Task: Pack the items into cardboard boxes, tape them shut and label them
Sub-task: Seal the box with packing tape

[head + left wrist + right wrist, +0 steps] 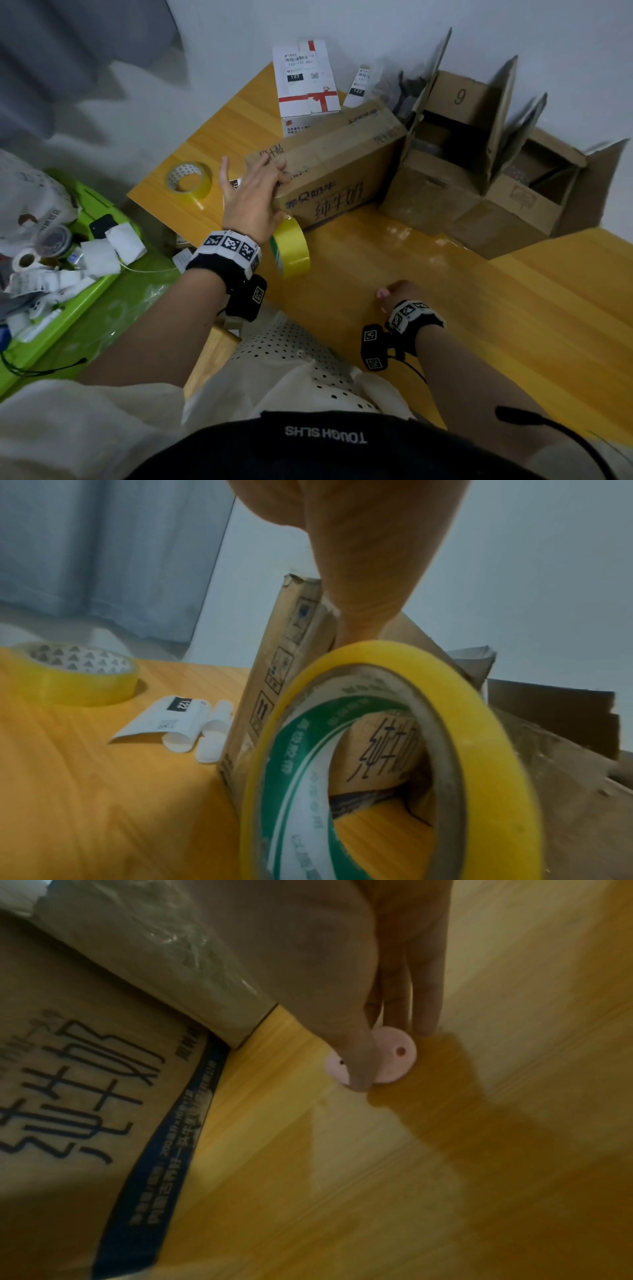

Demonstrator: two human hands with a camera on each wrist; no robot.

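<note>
A closed brown cardboard box (342, 161) with black writing lies on the orange table (479, 325). My left hand (246, 195) rests on its near left corner with fingers spread. Its thumb (363, 574) touches the top of a yellow tape roll (291, 253) that stands on edge against the box front (274, 683). The roll (479, 718) fills the left wrist view. My right hand (399, 291) is near the table's front edge. Its thumb and fingertips pinch a small pink round disc (394, 1053) against the tabletop, right of the box (68, 1096).
A second tape roll (188, 181) lies flat at the table's left end, with curled white labels (164, 718) beside the box. A white parcel (306, 78) stands behind. Open cardboard boxes (462, 137) stand at the back right. A green bin (85, 274) of paper scraps sits left.
</note>
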